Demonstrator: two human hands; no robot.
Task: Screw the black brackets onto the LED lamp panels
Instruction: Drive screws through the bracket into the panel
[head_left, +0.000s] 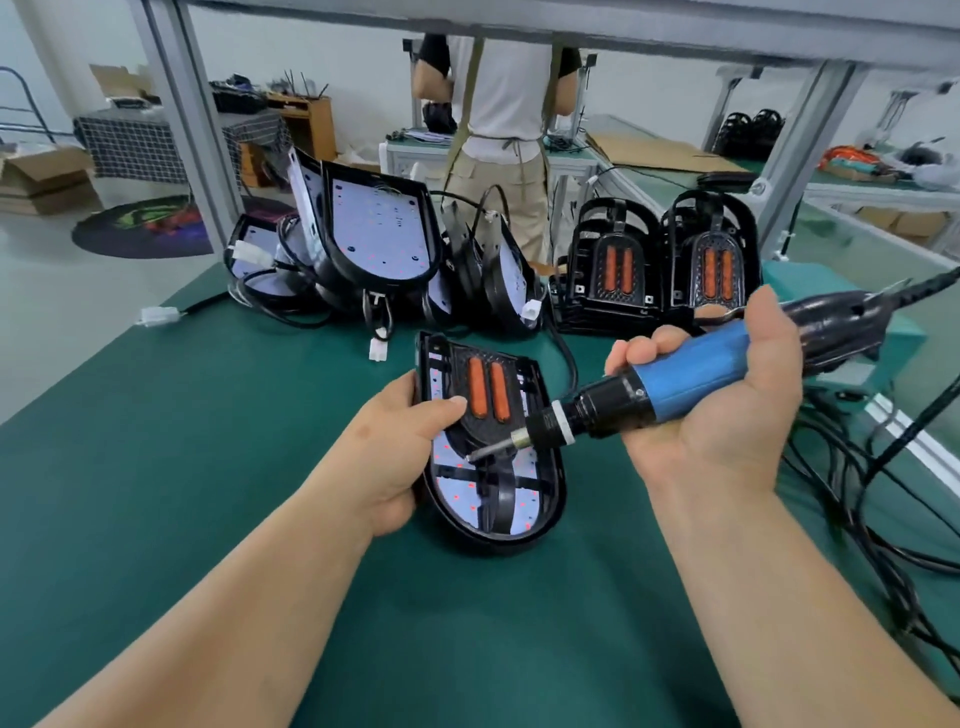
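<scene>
Green matting (218, 467) lies under the LED lamp panel (540, 499), near centre, pinned at its left edge by my left hand (400, 441). My right hand (727, 395) is wrapped around the blue electric screwdriver (691, 374). I should square the bit (485, 452) over the black bracket (467, 415) before driving; screw and hole are too small to make out.

Green counter (182, 467) surface, with tangled black cables (883, 493) along its right edge. Behind it, a person in a white shirt and apron (501, 104) stands at another bench. On the floor at left: cardboard boxes (44, 179) and a round multicoloured mat (143, 226). Grey metal frame posts (182, 119) rise from the counter.
</scene>
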